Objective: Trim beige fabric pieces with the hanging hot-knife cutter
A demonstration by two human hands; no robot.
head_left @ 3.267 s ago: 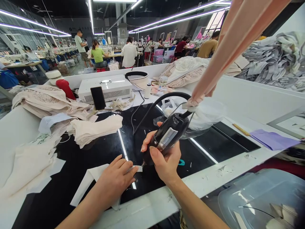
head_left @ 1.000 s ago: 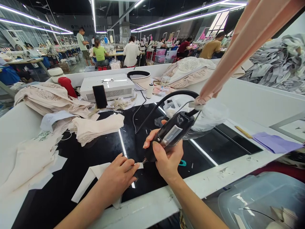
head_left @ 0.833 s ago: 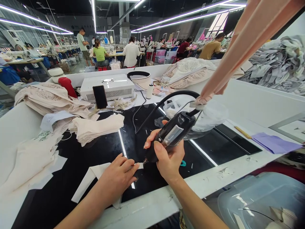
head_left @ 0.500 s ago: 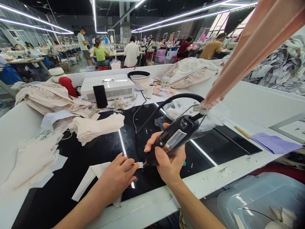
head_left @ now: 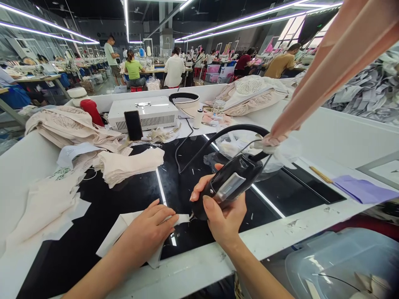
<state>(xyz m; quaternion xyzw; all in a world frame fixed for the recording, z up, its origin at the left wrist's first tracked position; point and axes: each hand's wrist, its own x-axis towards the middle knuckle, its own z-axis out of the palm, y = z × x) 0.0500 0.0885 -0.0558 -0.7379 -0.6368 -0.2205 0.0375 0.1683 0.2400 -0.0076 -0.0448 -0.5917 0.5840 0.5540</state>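
Observation:
My right hand (head_left: pixel 222 207) is wrapped round a black corded handheld cutter (head_left: pixel 230 182) with a metal switch plate on its side. Its small tip points down-left and meets the end of a white fabric strip (head_left: pixel 182 219). My left hand (head_left: pixel 152 228) lies low over that strip, which comes out between its thumb and forefinger; the rest folds back under the palm on the black glossy work surface (head_left: pixel 124 195). A pink cloth band (head_left: pixel 311 87) is tied near the cutter's cord end and runs up out of view.
Stacked pale fabric pieces (head_left: pixel 131 164) lie to the left, with larger cloth heaps behind. Along the back stand a phone (head_left: pixel 133 125), a white metal box (head_left: pixel 143 113) and a thread spool (head_left: pixel 198 119). Purple cloth (head_left: pixel 363 188) lies right. People sit farther off.
My left hand has slid slightly left along the strip, so more of its end shows by the cutter's tip. The whole view has shifted a little; the right hand keeps its grip.

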